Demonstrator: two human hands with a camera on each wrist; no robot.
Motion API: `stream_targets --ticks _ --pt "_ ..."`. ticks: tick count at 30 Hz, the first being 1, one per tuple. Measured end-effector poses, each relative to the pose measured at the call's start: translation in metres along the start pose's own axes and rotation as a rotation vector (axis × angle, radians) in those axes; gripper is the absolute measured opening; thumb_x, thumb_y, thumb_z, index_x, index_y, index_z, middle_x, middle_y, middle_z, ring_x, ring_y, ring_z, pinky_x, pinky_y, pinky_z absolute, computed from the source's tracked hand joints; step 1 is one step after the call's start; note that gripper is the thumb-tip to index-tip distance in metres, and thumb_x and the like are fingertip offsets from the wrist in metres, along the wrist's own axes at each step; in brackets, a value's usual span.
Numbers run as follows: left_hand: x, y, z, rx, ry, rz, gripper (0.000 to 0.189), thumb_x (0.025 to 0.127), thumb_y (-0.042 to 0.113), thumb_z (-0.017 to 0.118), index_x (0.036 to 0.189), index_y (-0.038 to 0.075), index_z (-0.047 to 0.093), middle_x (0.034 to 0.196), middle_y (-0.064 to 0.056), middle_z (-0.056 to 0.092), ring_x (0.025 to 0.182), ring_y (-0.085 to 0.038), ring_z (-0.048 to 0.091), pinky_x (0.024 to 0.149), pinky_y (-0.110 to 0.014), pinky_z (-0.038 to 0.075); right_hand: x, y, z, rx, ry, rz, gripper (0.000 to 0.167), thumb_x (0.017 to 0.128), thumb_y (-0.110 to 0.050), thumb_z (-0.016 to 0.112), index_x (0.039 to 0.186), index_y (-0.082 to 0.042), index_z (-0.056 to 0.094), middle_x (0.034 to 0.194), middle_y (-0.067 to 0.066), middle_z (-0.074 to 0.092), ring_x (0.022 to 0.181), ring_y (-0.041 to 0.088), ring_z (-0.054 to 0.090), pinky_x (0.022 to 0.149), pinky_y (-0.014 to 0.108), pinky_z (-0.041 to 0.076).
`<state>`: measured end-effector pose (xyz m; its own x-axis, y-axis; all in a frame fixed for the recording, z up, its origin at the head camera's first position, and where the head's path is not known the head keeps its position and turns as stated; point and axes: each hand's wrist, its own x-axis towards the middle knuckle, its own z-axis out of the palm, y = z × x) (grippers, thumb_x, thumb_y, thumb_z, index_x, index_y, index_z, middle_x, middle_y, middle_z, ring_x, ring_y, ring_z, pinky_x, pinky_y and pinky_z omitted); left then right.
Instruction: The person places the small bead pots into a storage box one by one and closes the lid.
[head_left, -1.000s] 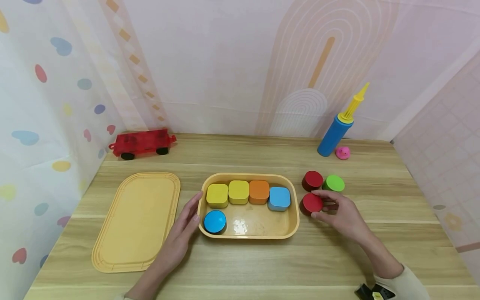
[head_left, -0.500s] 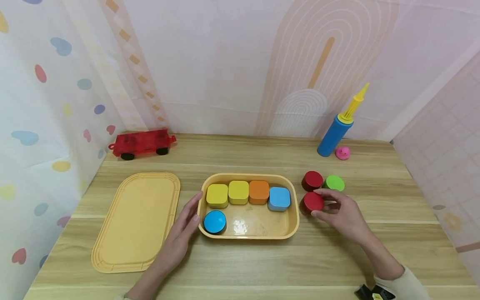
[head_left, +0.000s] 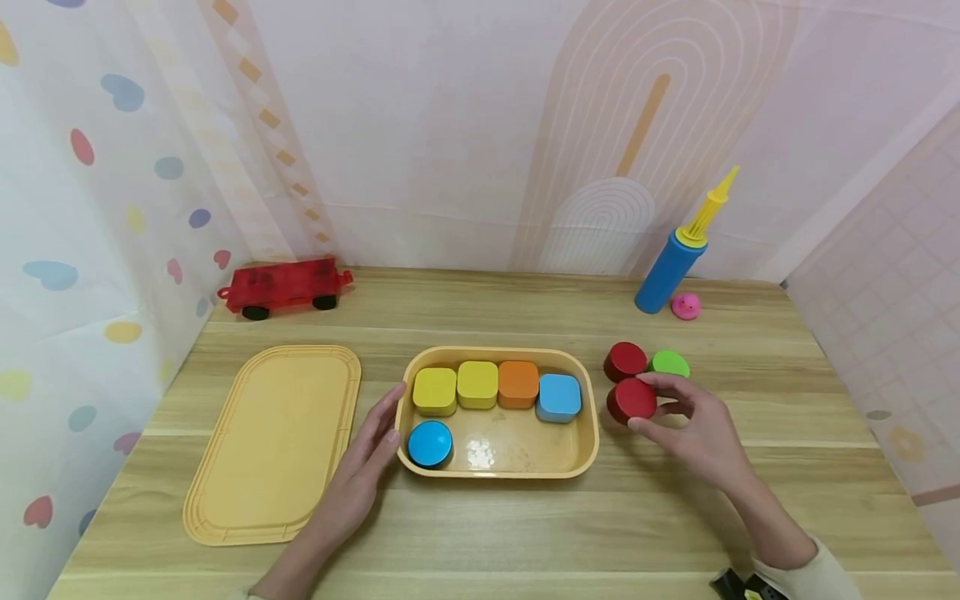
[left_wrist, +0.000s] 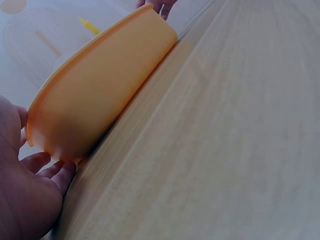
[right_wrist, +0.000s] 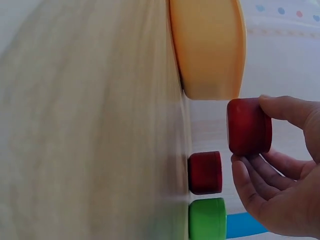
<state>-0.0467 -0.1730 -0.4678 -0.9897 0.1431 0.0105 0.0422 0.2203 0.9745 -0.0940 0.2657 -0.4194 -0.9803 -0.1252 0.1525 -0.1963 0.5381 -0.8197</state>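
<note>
A red cylindrical block (head_left: 632, 400) is pinched between the thumb and fingers of my right hand (head_left: 701, 433). The right wrist view shows this red block (right_wrist: 246, 126) raised off the table. A second red block (head_left: 626, 361) and a green block (head_left: 670, 364), partly hidden by my hand, stand just behind it. My left hand (head_left: 360, 462) rests relaxed against the left end of the tan bin (head_left: 498, 472), fingers touching its outside. Inside the bin are two yellow blocks (head_left: 477, 384), an orange block (head_left: 518, 383), a light blue block (head_left: 558, 395) and a round blue block (head_left: 430, 442).
A flat tan lid (head_left: 273, 442) lies left of the bin. A red toy wagon (head_left: 283, 285) stands at the back left. At the back right are a blue and yellow hand pump (head_left: 670, 271) and a pink toy duck (head_left: 686, 306). Curtains border the wooden table.
My right hand has lifted the nearer red block off the table, shifting it slightly right and back. My left hand and the bin have stayed put.
</note>
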Motion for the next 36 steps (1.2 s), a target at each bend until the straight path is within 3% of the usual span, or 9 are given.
stream_targets --ticks 18,28,36 --pt "-0.001 -0.001 0.0 -0.008 0.0 0.012 0.055 0.122 0.026 0.046 0.175 0.023 0.034 0.182 -0.008 0.029 0.168 -0.035 0.024 0.118 -0.005 0.026 -0.006 -0.023 -0.003 0.039 0.071 -0.108 0.06 0.083 0.004 0.094 0.138 -0.005 0.075 0.125 0.007 0.074 0.111 0.003 0.066 0.09 0.016 0.058" --pt "0.0 -0.001 -0.001 -0.006 0.002 0.015 0.055 0.122 0.026 0.046 0.175 0.022 0.034 0.182 -0.009 0.029 0.168 -0.036 0.023 0.118 -0.004 0.026 -0.006 -0.038 0.009 0.097 -0.005 -0.167 0.059 0.082 0.007 0.094 0.136 -0.003 0.074 0.124 0.008 0.076 0.112 0.006 0.068 0.091 0.018 0.06" --pt "-0.001 -0.001 0.0 -0.011 0.002 0.021 0.055 0.122 0.025 0.046 0.175 0.022 0.034 0.182 -0.009 0.03 0.168 -0.036 0.024 0.118 -0.004 0.026 -0.003 -0.047 0.023 0.082 -0.095 -0.195 0.054 0.086 -0.001 0.095 0.136 -0.008 0.075 0.127 0.003 0.077 0.114 0.008 0.068 0.093 0.023 0.062"
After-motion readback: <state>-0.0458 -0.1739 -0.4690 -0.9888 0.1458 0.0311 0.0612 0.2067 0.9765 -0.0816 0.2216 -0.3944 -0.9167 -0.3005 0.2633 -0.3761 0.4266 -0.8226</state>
